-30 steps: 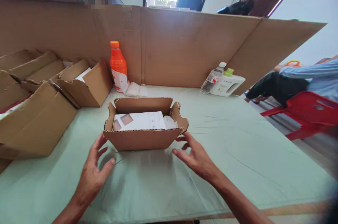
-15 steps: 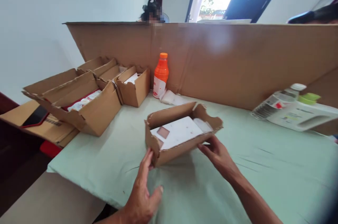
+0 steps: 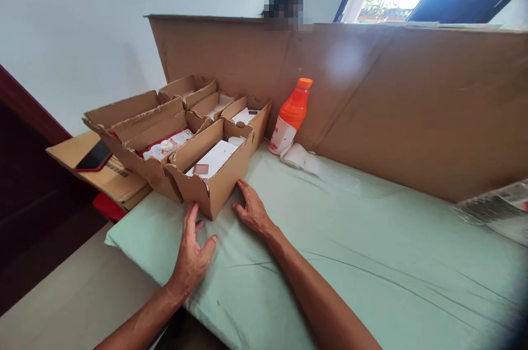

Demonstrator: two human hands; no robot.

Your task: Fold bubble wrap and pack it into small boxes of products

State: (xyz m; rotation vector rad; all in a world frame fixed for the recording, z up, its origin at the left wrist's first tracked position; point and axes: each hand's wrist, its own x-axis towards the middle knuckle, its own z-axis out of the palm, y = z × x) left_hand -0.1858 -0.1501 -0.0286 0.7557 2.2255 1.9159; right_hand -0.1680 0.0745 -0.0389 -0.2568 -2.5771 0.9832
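A small open cardboard box (image 3: 223, 179) holding a white packet (image 3: 212, 158) stands at the left of the green-covered table (image 3: 350, 262), pressed against a row of similar boxes. My left hand (image 3: 190, 253) lies flat with fingertips touching the box's near corner. My right hand (image 3: 252, 208) rests on the cloth with fingers against the box's right side. Neither hand grips anything.
Several open cardboard boxes (image 3: 140, 135) line the left edge; one flat carton holds a red phone (image 3: 94, 156). An orange bottle (image 3: 291, 116) and a white wad (image 3: 301, 157) stand by the tall cardboard wall (image 3: 371, 97). A clear bottle (image 3: 495, 207) lies at right. A person's head shows behind the wall.
The box has slid left across the table from the middle into the row of boxes. Both hands followed it, and my view turned left.
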